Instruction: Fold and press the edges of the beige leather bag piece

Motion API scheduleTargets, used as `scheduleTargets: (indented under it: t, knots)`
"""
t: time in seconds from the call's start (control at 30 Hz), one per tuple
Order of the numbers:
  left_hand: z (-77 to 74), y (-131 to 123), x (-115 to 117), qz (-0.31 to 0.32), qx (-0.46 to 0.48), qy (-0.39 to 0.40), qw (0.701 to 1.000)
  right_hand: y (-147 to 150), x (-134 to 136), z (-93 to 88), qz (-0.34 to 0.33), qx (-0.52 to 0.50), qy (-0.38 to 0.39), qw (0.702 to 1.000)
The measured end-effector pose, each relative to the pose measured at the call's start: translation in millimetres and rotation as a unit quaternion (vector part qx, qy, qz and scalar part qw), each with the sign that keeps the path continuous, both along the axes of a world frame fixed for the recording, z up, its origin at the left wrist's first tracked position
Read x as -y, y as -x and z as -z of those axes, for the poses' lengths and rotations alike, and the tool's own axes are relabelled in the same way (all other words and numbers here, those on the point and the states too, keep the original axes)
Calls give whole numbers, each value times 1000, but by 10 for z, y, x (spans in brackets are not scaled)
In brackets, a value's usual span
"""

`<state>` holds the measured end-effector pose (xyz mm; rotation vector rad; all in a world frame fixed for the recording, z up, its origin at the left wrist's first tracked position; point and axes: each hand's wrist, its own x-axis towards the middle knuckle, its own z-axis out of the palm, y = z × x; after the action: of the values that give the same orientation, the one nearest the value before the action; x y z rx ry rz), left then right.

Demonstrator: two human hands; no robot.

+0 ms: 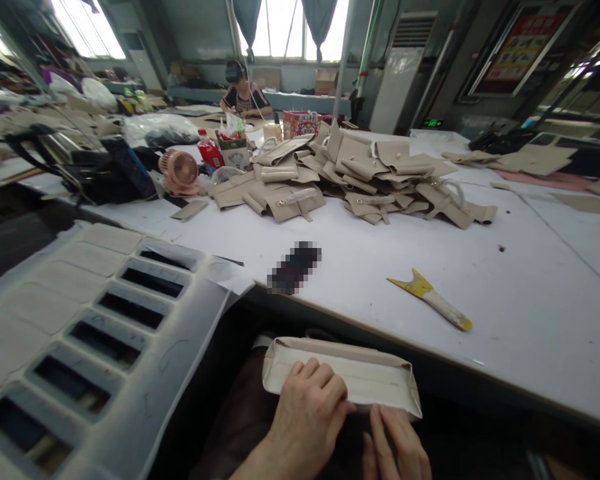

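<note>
A long, shallow beige bag piece point(375, 374) with folded edges and a pale inner face rests over my lap below the table edge. My left hand point(313, 407) is closed on its near edge, with curled fingers lying over the pale face. Close beside it, my right hand point(397, 443) pinches the same near edge with its fingers pressed together. The underside of the piece and part of both thumbs are hidden. On the table to the right lies a yellow-and-white tool point(433, 300) with a forked end, apart from both hands.
A white table point(350, 280) bears a heap of beige bag parts point(340, 177), a pixelated dark object point(295, 267), a pink fan point(179, 172) and a red bottle point(210, 150). A pale sheet with dark rectangular openings point(145, 283) stands at left. Another person point(245, 97) sits at the back.
</note>
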<state>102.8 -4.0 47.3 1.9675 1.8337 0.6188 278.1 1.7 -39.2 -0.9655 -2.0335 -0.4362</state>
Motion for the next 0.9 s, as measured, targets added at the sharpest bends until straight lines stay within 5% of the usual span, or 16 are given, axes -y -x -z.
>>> scheduleTargets:
  t: [0.53, 0.7, 0.8, 0.83, 0.9]
  knots:
    - [50, 423, 224, -61, 31, -69, 995, 606, 115, -86, -32, -16, 10, 999]
    - [141, 536, 348, -96, 103, -143, 980, 700, 115, -110, -47, -14, 13, 999]
    - [396, 640, 448, -258, 256, -148, 920, 714, 116, -101, -46, -16, 13, 999]
    - [522, 659, 474, -336, 334, -118, 872, 714, 113, -91, -45, -17, 11, 999]
    - [803, 640, 497, -459, 508, -6, 729, 709, 97, -66, -51, -16, 0, 999]
